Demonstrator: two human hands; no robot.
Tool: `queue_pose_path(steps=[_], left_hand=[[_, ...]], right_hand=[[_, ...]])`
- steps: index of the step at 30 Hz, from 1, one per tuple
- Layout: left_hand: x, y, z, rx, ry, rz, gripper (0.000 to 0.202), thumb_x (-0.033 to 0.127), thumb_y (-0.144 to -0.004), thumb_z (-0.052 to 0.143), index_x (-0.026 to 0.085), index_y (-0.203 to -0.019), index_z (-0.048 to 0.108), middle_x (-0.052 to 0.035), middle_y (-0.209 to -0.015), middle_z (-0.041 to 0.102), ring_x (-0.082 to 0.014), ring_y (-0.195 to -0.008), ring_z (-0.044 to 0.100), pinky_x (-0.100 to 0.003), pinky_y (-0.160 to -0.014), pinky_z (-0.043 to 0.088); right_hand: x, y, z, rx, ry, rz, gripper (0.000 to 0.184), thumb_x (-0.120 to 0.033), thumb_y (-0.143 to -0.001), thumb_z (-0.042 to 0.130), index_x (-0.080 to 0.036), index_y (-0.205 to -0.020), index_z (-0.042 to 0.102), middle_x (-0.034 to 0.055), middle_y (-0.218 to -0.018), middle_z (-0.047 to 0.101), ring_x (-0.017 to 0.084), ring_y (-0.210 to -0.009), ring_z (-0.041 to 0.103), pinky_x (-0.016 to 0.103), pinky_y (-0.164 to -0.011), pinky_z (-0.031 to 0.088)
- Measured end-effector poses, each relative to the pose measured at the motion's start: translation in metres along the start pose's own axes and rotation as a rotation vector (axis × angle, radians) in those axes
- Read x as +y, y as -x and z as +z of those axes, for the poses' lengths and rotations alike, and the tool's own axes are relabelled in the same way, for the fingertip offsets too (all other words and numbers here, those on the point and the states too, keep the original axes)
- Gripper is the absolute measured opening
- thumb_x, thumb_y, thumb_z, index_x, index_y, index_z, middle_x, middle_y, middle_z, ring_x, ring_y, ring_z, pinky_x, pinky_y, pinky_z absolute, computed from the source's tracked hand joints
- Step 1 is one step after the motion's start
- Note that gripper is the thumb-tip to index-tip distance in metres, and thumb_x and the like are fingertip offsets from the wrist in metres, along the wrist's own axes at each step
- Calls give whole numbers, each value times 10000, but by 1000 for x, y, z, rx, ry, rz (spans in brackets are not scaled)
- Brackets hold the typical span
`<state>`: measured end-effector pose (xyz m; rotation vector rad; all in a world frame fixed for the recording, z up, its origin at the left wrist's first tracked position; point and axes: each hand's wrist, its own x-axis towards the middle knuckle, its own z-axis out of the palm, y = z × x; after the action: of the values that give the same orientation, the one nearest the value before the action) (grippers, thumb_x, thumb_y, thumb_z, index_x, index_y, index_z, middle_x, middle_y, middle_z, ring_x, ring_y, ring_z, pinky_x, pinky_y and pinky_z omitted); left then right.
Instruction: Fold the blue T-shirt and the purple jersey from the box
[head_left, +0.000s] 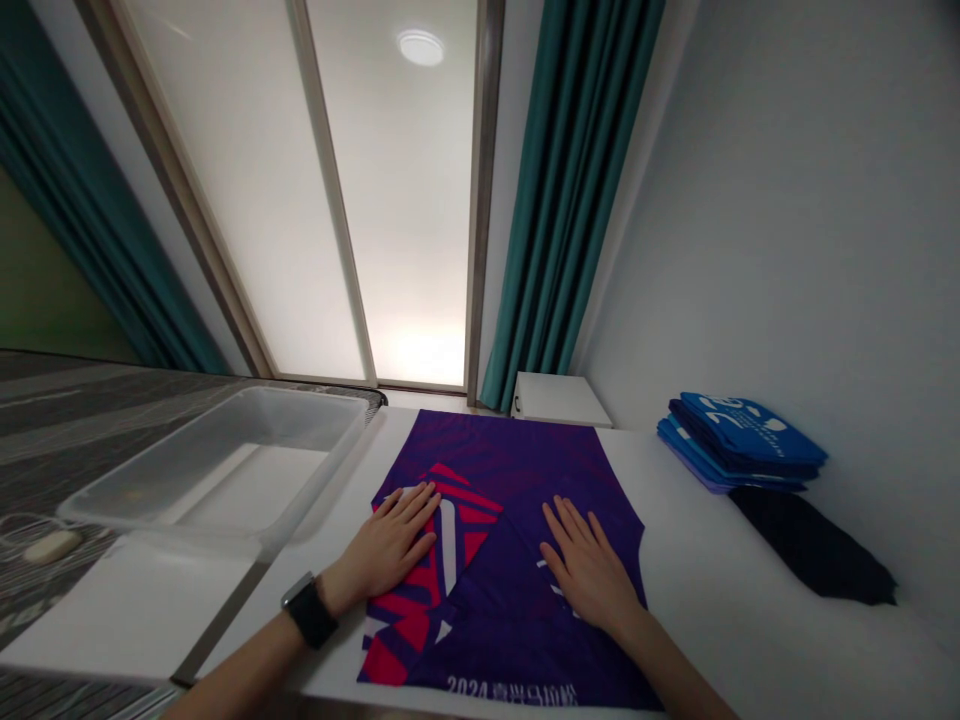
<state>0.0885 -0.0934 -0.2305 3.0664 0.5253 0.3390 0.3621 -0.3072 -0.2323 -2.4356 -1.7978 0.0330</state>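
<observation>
A purple shirt (495, 630) with red and white print lies spread on the white table, its left side folded inward over the body. My left hand (394, 540) rests flat on the red-patterned folded part, fingers extended. Palm down on the right half of the shirt is my right hand (589, 565), with its fingers slightly spread. Neither hand grips the fabric. White lettering starting with "2024" runs along the near edge, and some white print is partly covered by my right hand. A dark watch is on my left wrist.
A clear plastic bin (300, 500) stands at the left. On the right side of the white table (697, 620) sit a stack of folded blue garments (742, 440) and a dark cloth (814, 545). A white cabinet (562, 398) stands behind, near teal curtains (574, 200).
</observation>
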Motion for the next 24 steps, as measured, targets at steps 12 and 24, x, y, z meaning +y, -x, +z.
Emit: queue_pose_path(steps=[12, 24], left_hand=[[-7, -49, -3, -10, 36, -39, 539, 499, -1014, 300, 275, -1503, 336, -45, -1552, 358, -208, -1440, 299, -430, -1185, 218], [-21, -52, 23, 10, 23, -86, 572, 530, -1000, 314, 265, -1507, 331, -72, -1563, 327, -236, -1439, 302, -455, -1174, 234]], right_hand=[[17, -40, -13, 31, 14, 65, 626, -501, -984, 256, -163, -1507, 320, 92, -1583, 244, 230, -1469, 186, 488, -1192, 116], [36, -42, 1, 7, -16, 105, 632, -541, -979, 235, -214, -1515, 303, 66, -1587, 243, 217, -1468, 193, 484, -1188, 136]])
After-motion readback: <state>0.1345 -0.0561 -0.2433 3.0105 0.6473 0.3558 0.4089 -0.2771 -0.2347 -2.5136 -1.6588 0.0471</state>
